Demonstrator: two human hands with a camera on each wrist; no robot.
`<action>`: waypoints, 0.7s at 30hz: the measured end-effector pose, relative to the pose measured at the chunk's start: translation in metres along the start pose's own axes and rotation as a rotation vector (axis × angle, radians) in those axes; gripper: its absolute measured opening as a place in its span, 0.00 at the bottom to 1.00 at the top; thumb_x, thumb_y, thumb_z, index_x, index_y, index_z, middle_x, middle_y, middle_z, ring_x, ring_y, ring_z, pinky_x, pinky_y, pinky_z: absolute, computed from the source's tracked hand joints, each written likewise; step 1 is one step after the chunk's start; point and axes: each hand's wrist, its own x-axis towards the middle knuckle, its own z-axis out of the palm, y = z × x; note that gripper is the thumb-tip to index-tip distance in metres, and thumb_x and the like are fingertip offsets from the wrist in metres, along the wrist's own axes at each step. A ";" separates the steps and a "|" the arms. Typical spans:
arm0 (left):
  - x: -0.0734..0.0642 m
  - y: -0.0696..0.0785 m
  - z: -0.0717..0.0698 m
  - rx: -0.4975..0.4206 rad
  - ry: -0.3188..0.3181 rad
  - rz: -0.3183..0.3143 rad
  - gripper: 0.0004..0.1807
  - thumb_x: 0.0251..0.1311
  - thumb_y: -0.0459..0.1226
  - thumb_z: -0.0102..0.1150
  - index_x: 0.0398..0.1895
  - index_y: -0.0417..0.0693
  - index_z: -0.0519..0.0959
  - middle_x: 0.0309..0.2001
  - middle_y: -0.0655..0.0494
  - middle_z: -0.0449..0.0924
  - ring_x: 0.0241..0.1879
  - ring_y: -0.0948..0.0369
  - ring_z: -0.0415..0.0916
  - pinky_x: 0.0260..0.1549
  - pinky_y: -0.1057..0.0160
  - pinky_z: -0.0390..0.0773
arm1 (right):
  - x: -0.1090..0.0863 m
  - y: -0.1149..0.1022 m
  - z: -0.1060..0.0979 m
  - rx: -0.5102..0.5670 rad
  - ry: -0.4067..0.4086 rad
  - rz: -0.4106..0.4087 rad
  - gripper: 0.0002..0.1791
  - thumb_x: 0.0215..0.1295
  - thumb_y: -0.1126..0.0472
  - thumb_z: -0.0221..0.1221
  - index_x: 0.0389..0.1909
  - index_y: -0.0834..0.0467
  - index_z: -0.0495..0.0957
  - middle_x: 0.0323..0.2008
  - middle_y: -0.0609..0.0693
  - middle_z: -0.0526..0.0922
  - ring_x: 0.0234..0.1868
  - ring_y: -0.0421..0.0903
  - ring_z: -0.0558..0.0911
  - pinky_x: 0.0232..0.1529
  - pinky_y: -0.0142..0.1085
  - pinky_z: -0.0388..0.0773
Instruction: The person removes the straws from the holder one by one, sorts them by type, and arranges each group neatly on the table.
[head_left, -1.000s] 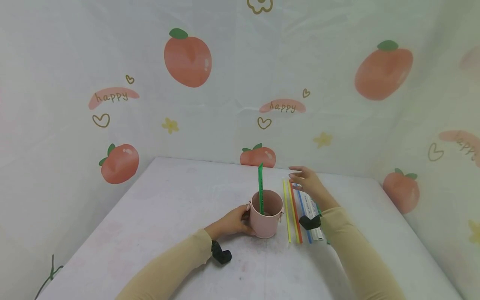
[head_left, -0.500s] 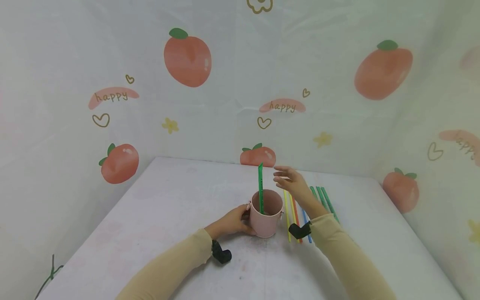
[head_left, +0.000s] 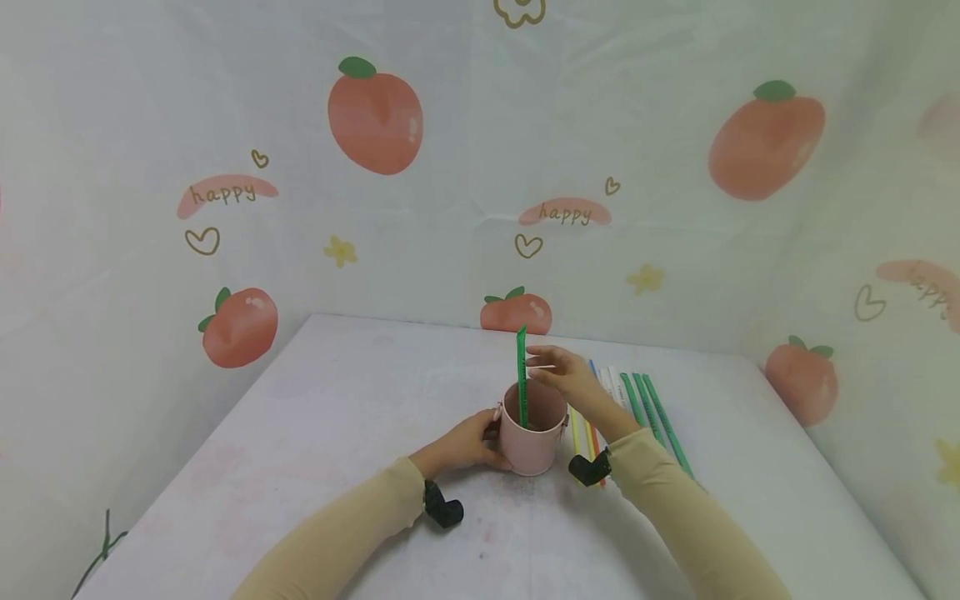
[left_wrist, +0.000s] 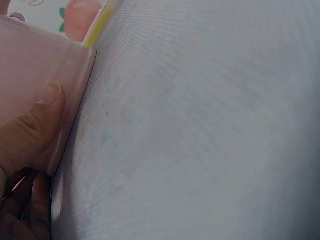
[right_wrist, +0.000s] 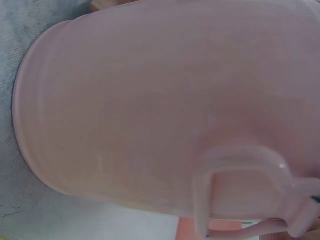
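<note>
A small pink bucket (head_left: 528, 454) with ring handles stands upright on the table. My left hand (head_left: 467, 442) holds its left side; in the left wrist view the thumb (left_wrist: 40, 115) lies along its wall near the base. A long, thin green stick (head_left: 522, 367) with dark print rises from inside the bucket. Over the bucket's right rim is my right hand (head_left: 566, 379), fingers slightly bent, fingertips right at the green stick. The bucket's wall (right_wrist: 135, 110) and a ring handle (right_wrist: 240, 157) fill the right wrist view, which shows little of the right hand.
Right of the bucket, several long thin sticks lie side by side on the white table (head_left: 375, 400): yellow (head_left: 576, 437), red, blue, white (head_left: 615, 385) and green (head_left: 666, 421). My right forearm crosses above some. A fruit-printed curtain (head_left: 450, 208) hangs behind.
My right hand has moved left from above the loose sticks to the green stick in the bucket, uncovering the green sticks on the table. The left hand and bucket have stayed still.
</note>
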 end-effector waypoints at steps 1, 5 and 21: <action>0.000 0.000 0.000 -0.001 -0.001 0.001 0.51 0.44 0.37 0.77 0.72 0.42 0.58 0.70 0.49 0.63 0.67 0.51 0.67 0.67 0.52 0.67 | 0.000 0.000 0.001 0.000 -0.001 0.002 0.25 0.68 0.63 0.58 0.64 0.64 0.69 0.55 0.67 0.77 0.55 0.62 0.79 0.59 0.50 0.76; -0.001 0.001 0.000 0.001 -0.004 -0.006 0.52 0.44 0.37 0.77 0.72 0.43 0.58 0.70 0.50 0.64 0.67 0.52 0.66 0.67 0.53 0.67 | 0.000 0.000 0.003 -0.020 -0.011 0.019 0.24 0.68 0.63 0.58 0.64 0.64 0.69 0.54 0.66 0.78 0.56 0.62 0.79 0.61 0.53 0.74; -0.001 0.000 -0.001 -0.001 -0.007 0.025 0.51 0.45 0.37 0.76 0.73 0.41 0.57 0.71 0.49 0.63 0.67 0.52 0.66 0.68 0.54 0.67 | 0.002 -0.001 0.012 -0.039 -0.020 0.073 0.21 0.67 0.63 0.59 0.59 0.65 0.72 0.50 0.62 0.82 0.55 0.58 0.80 0.62 0.55 0.73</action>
